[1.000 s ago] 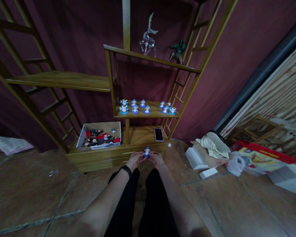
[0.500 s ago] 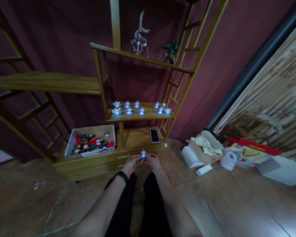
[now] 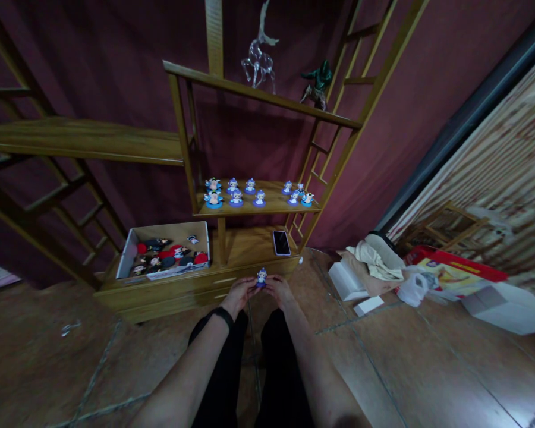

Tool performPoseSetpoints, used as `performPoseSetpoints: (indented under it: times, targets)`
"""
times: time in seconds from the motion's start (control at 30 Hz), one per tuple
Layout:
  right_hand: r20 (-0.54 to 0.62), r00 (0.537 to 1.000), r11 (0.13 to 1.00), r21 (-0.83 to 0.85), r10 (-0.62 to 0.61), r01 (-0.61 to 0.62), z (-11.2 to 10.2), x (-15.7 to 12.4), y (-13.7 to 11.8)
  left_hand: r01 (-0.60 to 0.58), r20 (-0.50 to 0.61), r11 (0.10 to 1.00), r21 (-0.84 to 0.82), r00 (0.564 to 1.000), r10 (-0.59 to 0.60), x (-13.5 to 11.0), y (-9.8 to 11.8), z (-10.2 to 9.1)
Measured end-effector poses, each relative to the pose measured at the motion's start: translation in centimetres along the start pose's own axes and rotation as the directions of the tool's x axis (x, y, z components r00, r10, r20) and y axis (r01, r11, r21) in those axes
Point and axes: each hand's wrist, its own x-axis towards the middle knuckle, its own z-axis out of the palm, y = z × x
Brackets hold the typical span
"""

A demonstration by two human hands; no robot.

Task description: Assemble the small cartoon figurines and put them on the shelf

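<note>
Between my two hands is a small purple-and-white figurine (image 3: 261, 277) on a purple base, held upright in front of the cabinet. My left hand (image 3: 241, 295) grips its base from the left, and my right hand (image 3: 280, 289) grips it from the right. Ahead, the small shelf (image 3: 271, 209) bears two groups of similar figurines. The left group has several, such as a purple one (image 3: 236, 198) and a pink-and-blue one (image 3: 213, 199). In the right group are purple ones (image 3: 293, 198) and blue-based ones (image 3: 307, 199).
Lower left on the cabinet, an open cardboard box (image 3: 129, 252) holds jumbled red and black figurines. A phone (image 3: 281, 243) lies to its right. Above stand a clear deer (image 3: 259, 59) and a dark green statue (image 3: 317, 86). White boxes (image 3: 348, 282) and a plastic bag (image 3: 414, 286) sit on the floor.
The camera view has shifted slightly, so the shelves sit a little higher and to the right. Both hands still hold the figurine in nearly the same place.
</note>
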Motion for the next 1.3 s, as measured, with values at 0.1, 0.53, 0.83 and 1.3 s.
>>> performPoseSetpoints:
  times: [0.1, 0.53, 0.83, 1.3]
  targets:
    - [-0.016, 1.000, 0.999, -0.035, 0.000, -0.001, -0.1, 0.1, 0.0, 0.007, 0.008, 1.000, 0.018, 1.000, -0.007, 0.1, -0.2, -0.1]
    - [-0.032, 0.999, 1.000, -0.022, -0.015, 0.014, -0.7, 0.5, 0.2, -0.017, -0.014, 1.000, -0.002, 1.000, 0.017, -0.1, -0.8, 0.8]
    - [-0.004, 1.000, 0.999, 0.018, -0.027, 0.027, -0.7, 0.4, 0.4, 0.013, 0.032, 1.000, -0.019, 0.999, -0.012, -0.3, -0.2, 0.3]
    - [0.039, 0.999, 0.999, 0.034, -0.007, 0.005, -1.0, 0.7, 0.4, 0.030, 0.011, 0.999, -0.018, 1.000, -0.030, -0.2, 0.1, 0.5]
